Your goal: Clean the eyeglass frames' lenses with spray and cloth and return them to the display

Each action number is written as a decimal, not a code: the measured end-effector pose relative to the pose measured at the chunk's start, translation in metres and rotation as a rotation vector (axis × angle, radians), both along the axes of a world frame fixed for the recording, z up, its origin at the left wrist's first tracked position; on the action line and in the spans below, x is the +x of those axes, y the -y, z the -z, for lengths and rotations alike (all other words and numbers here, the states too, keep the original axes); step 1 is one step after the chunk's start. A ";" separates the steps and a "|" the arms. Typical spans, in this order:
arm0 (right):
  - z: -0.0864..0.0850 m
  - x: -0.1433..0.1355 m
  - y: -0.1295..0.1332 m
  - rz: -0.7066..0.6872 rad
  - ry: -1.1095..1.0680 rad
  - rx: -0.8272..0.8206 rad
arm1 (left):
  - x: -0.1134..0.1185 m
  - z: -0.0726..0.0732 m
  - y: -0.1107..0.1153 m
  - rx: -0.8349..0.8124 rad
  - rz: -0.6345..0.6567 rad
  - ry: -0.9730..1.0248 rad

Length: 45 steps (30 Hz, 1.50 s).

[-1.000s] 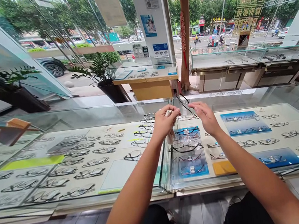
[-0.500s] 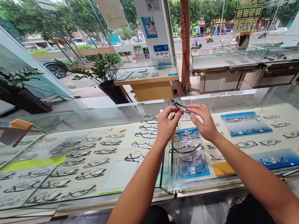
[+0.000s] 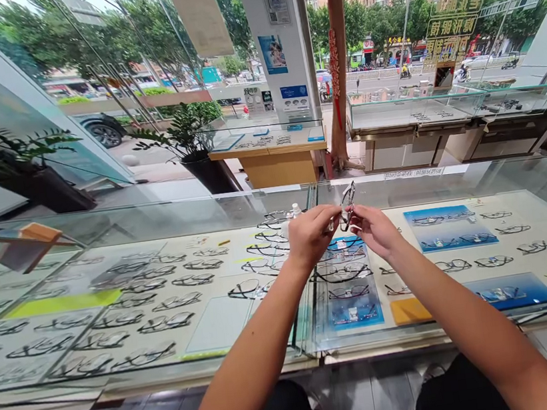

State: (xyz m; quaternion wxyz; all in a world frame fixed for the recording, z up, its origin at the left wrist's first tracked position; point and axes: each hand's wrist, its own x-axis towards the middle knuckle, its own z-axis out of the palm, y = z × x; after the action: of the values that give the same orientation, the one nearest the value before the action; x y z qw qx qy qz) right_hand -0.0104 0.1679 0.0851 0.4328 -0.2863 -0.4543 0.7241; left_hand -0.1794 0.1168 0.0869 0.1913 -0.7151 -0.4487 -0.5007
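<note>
Above the glass display case, a pair of eyeglasses with a dark frame is held between my two hands, turned nearly edge-on. My left hand pinches it from the left, and its fingertips are partly hidden behind the hand. From the right, the bent fingers of my right hand grip the same frame. Just left of my left hand stands a small white bottle. Below my hands, inside the case, more glasses lie on a blue display panel.
Rows of eyeglasses fill the glass case on the left. To the right are another blue panel and a yellow block. An orange-brown stand sits at the far left. Beyond are potted plants, more display counters and windows.
The eyeglasses have been turned from a slanted position to nearly upright, edge-on. Both hands have shifted slightly, the left one rightward and lower, uncovering the white bottle.
</note>
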 end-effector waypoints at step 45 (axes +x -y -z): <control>-0.009 0.012 -0.010 -0.125 -0.090 0.049 | 0.003 -0.032 0.005 -0.947 0.453 1.073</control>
State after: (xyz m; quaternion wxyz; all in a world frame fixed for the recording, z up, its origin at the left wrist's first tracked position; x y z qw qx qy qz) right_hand 0.0018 0.1774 0.0943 0.4134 -0.2138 -0.4690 0.7506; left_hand -0.1762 0.1120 0.1190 -0.4894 -0.4535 -0.4897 -0.5613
